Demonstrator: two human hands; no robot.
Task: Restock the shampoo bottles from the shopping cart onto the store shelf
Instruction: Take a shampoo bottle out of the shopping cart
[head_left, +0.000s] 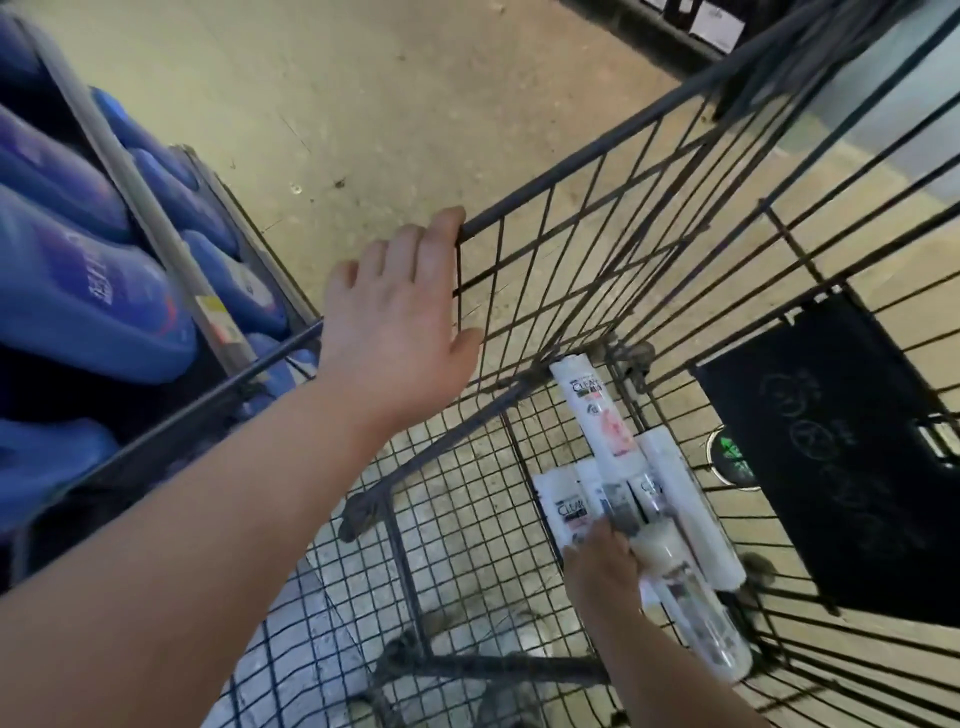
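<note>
Shampoo bottles (605, 415) lie piled in the cart's (571, 175) bottom corner. Left hand (395, 322) rests on the rim, fingers relaxed. Right hand (602, 569) reaches among them, its grip hidden. Best to take 1 top bottle mid-body and lift clear of the wires.

Worn beige concrete floor (363, 93), scuffed, dark specks, faint cracks. Left: blue plastic jugs (93, 306) packed in rows behind slanted grey metal shelf rail (156, 218); small label on rail, blurred. Top right: dark shelving base (670, 26) with white price labels (711, 18). Light dim, even.
</note>
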